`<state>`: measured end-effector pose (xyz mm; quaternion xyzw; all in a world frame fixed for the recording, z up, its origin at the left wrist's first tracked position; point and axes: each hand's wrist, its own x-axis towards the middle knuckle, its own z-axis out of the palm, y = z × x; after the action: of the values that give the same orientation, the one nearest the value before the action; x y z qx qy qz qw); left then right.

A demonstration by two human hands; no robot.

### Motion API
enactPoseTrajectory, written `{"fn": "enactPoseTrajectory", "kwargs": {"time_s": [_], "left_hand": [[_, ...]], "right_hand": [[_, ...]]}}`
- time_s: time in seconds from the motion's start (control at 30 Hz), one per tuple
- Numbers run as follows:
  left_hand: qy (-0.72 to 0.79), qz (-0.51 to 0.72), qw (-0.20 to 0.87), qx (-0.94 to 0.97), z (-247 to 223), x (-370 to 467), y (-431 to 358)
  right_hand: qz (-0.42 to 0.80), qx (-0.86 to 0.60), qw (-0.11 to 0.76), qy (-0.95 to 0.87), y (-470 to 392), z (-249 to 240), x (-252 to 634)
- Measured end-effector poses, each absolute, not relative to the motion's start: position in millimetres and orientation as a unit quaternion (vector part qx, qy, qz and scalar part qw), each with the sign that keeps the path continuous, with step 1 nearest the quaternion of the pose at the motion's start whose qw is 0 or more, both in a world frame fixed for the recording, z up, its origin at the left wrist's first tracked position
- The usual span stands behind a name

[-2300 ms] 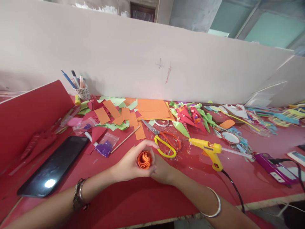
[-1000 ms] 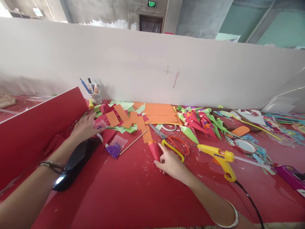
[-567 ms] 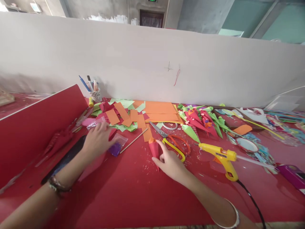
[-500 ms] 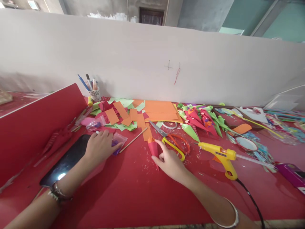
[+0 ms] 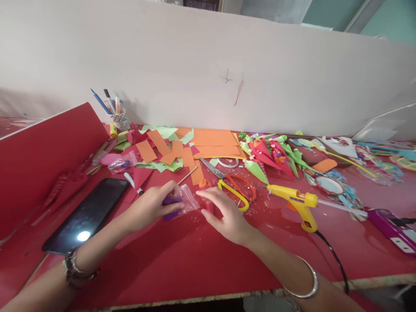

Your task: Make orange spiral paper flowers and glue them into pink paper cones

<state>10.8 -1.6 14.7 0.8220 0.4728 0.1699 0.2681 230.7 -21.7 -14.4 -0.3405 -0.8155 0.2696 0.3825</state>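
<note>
My left hand (image 5: 156, 206) is closed on a small clear zip bag (image 5: 189, 200) with something purple inside, held just above the table. Fingers curved and apart, my right hand (image 5: 227, 216) hovers close to the bag's edge. Behind those fingers lies a red paper cone (image 5: 209, 206) with an orange tip, partly hidden by the hand. Scissors (image 5: 240, 188) with red and yellow handles rest just beyond the right hand. A thin wooden stick (image 5: 187, 174) and a marker (image 5: 132, 181) lie beyond the left hand.
A phone (image 5: 87, 212) lies at left beside a red upright board (image 5: 55, 160). Cut orange paper (image 5: 214, 145) and finished paper cones (image 5: 263, 156) are at the back. A yellow glue gun (image 5: 294, 199), its cord trailing forward, and a purple power strip (image 5: 390, 227) are at right.
My left hand has picked up the zip bag and moved right with it, towards my right hand. My right hand's fingers have come off the red cone. The view has tilted down.
</note>
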Motion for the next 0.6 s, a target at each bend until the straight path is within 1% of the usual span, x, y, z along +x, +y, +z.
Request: {"fn": "enactPoseTrajectory", "kwargs": {"time_s": [0.1, 0.23, 0.33, 0.4, 0.5, 0.6], "left_hand": [[0.429, 0.221, 0.29, 0.826, 13, 22, -2], [0.418, 0.274, 0.306, 0.811, 5, 25, 0], [0.416, 0.279, 0.316, 0.805, -1, 25, -3], [0.406, 0.269, 0.332, 0.808, -4, 25, -5], [0.37, 0.253, 0.385, 0.807, -4, 27, -7], [0.349, 0.255, 0.43, 0.793, -2, 30, -8]], "right_hand": [[0.272, -0.328, 0.396, -0.814, -24, -12, 229], [0.272, -0.332, 0.416, -0.802, -27, -13, 228], [0.286, -0.31, 0.412, -0.808, -27, -12, 228], [0.315, -0.29, 0.391, -0.815, -27, -10, 229], [0.364, -0.274, 0.35, -0.819, -27, -8, 229], [0.384, -0.297, 0.353, -0.8, -26, -10, 229]]}}
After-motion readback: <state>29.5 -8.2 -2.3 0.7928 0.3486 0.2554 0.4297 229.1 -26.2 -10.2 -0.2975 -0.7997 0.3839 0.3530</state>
